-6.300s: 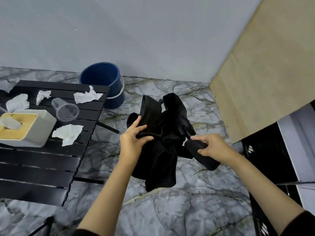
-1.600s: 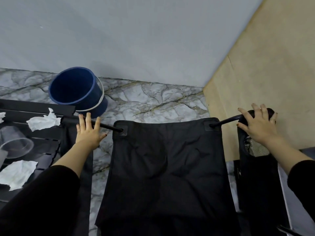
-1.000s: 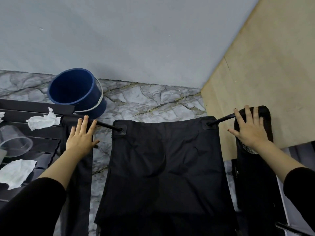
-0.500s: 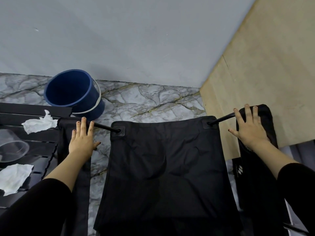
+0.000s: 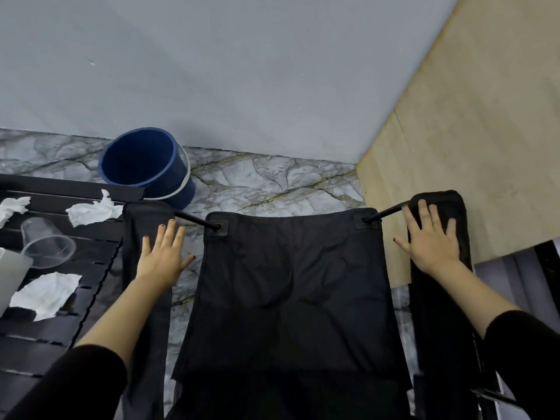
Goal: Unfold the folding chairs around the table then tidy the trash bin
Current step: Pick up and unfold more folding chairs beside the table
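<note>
A black fabric folding chair [image 5: 291,286] stands spread out right in front of me, its seat stretched flat between two armrests. My left hand [image 5: 162,256] lies palm down with fingers apart on the left armrest [image 5: 136,219]. My right hand [image 5: 430,237] lies flat with fingers spread on the right armrest [image 5: 454,201]. A blue bucket-style trash bin [image 5: 145,165] stands tilted on the marble floor beyond the chair's left corner, against the wall. The black slatted table [image 5: 45,328] is at my left.
On the table lie crumpled white tissues [image 5: 91,209], a flatter tissue [image 5: 45,294] and a clear plastic cup [image 5: 45,244] on its side. A brown board [image 5: 472,147] leans at the right behind the chair. The grey wall runs close behind.
The bundled chair from several seconds ago is now spread wide. Over the last second both hands slid a little back along the armrests and lie flatter.
</note>
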